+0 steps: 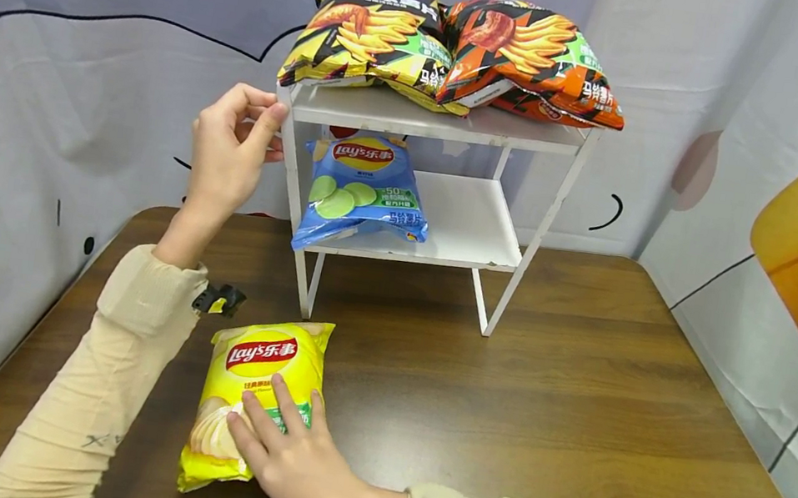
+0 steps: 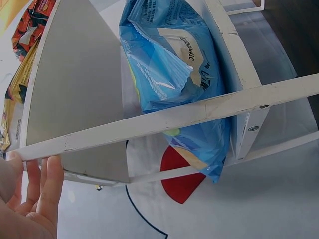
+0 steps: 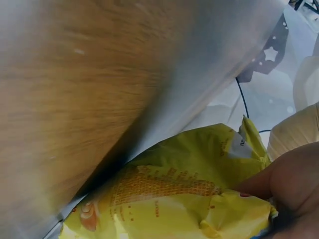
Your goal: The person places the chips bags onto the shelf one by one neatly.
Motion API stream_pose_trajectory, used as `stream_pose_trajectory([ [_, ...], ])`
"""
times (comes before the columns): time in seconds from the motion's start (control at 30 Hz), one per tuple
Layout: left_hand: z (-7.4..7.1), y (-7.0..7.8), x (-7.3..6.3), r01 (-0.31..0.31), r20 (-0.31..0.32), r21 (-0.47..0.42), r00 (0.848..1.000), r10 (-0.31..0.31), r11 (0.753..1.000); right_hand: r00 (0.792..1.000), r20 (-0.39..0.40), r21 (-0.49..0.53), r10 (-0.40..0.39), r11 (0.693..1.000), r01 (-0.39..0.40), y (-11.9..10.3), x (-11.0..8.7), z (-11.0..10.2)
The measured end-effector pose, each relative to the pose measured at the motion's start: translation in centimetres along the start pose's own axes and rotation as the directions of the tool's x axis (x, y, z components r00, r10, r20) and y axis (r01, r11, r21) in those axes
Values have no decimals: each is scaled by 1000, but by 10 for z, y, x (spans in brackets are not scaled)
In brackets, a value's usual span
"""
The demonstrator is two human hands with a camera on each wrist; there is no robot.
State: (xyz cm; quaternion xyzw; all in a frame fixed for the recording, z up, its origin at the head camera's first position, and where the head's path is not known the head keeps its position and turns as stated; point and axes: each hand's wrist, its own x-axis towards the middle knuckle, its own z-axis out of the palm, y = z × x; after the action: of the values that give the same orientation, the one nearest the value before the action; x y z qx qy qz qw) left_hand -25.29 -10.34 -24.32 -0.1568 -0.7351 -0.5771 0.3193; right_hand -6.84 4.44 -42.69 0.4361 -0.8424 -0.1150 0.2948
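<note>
My left hand (image 1: 231,143) pinches the top of the left front post of a white two-tier rack (image 1: 430,129), thumb on one side and fingers on the other. My right hand (image 1: 299,459) holds a yellow Lay's chip bag (image 1: 263,357) by its lower right part. Four fingers spread over its front, and the thumb lies against its printed back (image 3: 164,194) in the right wrist view. A blue Lay's chip bag (image 1: 365,190) leans on the rack's lower shelf at the left, its back (image 2: 174,55) showing in the left wrist view.
On the rack's top shelf lie black-and-yellow chip bags (image 1: 374,35) and orange-red chip bags (image 1: 533,60), side by side. The rack stands at the far side of a brown wooden table (image 1: 536,418). Printed cloth (image 1: 123,103) hangs behind and at both sides.
</note>
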Motion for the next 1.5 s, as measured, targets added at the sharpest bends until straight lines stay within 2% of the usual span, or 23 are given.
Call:
stream_pose_trajectory([
  [0.2, 0, -1, 0, -3, 3, 5, 1000, 3, 1000, 999, -23, 14, -22, 1000, 23, 8, -12, -3],
  [0.4, 0, 0, -1, 1, 5, 5, 1000, -1, 1000, 1000, -9, 66, -24, 998, 25, 13, -18, -9],
  [0.57, -1, 0, -1, -8, 4, 10, 1000, 7, 1000, 999, -20, 55, -31, 998, 33, 16, -24, -11],
  [0.93, -1, 0, -1, -15, 5, 11, 1000, 15, 1000, 999, 41, 138, -5, 990, -1, 28, -44, -20],
  [1.3, 0, 0, -1, -22, 4, 3, 1000, 22, 1000, 997, -61, 107, 49, 993, -42, 41, -68, -22],
  [1.5, 0, -1, -1, -21, 0, 4, 1000, 21, 1000, 992, -116, 94, 52, 995, -41, 50, -74, -29],
])
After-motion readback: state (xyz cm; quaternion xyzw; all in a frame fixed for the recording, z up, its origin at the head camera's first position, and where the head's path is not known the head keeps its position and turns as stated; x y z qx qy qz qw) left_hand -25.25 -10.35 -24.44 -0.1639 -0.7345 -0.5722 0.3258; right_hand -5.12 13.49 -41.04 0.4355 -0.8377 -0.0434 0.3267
